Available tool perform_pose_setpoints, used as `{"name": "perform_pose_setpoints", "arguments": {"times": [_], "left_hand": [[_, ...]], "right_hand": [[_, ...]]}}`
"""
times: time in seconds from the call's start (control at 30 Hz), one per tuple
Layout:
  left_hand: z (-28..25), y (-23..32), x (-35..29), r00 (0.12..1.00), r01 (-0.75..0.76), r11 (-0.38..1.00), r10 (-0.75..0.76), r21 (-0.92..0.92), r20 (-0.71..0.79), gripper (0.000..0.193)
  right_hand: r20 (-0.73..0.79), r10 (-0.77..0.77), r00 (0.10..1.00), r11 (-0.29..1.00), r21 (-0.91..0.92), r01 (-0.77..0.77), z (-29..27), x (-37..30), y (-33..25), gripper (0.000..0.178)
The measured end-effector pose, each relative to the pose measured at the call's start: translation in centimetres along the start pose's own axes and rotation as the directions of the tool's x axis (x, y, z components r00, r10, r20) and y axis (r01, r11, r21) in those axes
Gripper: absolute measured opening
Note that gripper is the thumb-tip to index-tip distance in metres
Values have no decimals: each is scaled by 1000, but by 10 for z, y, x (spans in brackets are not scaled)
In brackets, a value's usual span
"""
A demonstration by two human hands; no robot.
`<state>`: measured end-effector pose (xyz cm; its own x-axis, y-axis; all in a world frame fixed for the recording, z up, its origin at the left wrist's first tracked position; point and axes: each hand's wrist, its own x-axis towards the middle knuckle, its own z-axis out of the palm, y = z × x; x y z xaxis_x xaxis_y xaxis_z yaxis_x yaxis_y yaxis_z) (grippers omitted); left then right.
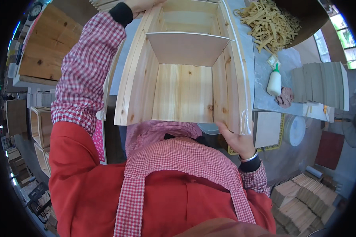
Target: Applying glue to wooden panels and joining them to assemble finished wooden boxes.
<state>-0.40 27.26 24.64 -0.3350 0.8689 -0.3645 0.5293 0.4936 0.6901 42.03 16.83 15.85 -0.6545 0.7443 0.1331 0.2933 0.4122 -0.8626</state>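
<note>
A pale wooden box (184, 93) stretches away from my body, its open side facing up. A thin light-coloured divider board (188, 48) stands across it, splitting it into a near and a far compartment. Along the top of its right wall runs a glossy whitish line (241, 75) that looks like glue. My right hand (238, 139) grips the near right corner, thumb against the wood and the other fingers mostly hidden beneath. At the far left corner, my left hand (140, 5) holds the box's edge, partly cut off by the picture's top.
On the grey table (261, 93) to the right are a white glue bottle (274, 83) with a green tip, a crumpled cloth (284, 97), a heap of wood strips (267, 23) and stacked boards (318, 87). More stacked wood pieces (304, 201) lie at lower right; a wooden panel (49, 41) stands left.
</note>
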Motion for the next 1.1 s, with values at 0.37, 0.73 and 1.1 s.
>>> {"name": "perform_pose_setpoints", "arguments": {"times": [0.37, 0.73, 1.1], "left_hand": [[38, -15, -87, 743, -625, 694, 670, 359, -2, 32], [45, 4, -104, 823, -487, 732, 567, 475, -29, 23], [46, -7, -102, 747, -591, 732, 655, 339, -112, 24]], "right_hand": [[-60, 82, 995, 955, 290, -62, -38, 80, 15, 50], [89, 158, 983, 821, 542, -181, -21, 139, 8, 47], [83, 129, 988, 863, 482, -154, -19, 137, 21, 44]]}}
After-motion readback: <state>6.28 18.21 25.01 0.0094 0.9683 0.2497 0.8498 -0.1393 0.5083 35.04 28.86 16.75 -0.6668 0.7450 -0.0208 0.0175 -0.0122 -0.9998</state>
